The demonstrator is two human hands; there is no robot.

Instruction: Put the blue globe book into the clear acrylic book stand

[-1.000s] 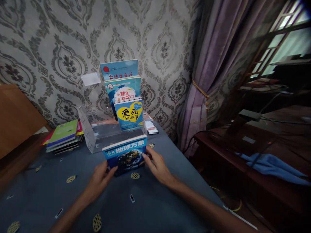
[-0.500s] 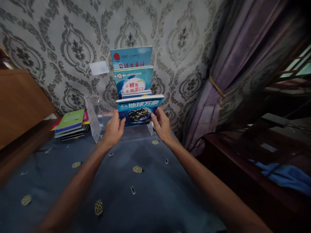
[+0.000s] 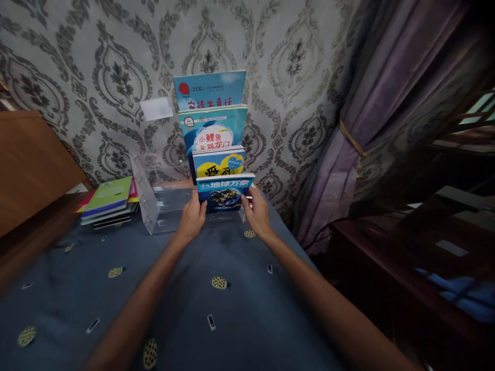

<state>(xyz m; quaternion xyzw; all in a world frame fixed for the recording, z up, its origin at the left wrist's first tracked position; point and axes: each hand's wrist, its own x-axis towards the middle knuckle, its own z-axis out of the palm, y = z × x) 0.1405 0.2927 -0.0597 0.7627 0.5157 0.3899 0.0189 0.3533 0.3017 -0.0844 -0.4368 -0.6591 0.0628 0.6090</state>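
Observation:
Between my two hands is a dark blue book with a globe on its cover, at the front of a clear tiered rack. My left hand grips its left edge, thumb on the cover. On its right edge my right hand is closed in the same way. Behind it, stepped upward, stand a blue and yellow book, a teal book with a white oval, and a light blue book at the top. The held book hides the rack's front right part.
A stack of thin books, green on top, lies left of the rack. A blue patterned cloth covers the surface. Wallpaper is behind, with a tied purple curtain and a dark cabinet on the right.
My hands have lowered the globe book to the rack's front, and it now stands more upright. The blue and yellow book behind it has come into sight. The view has shifted slightly.

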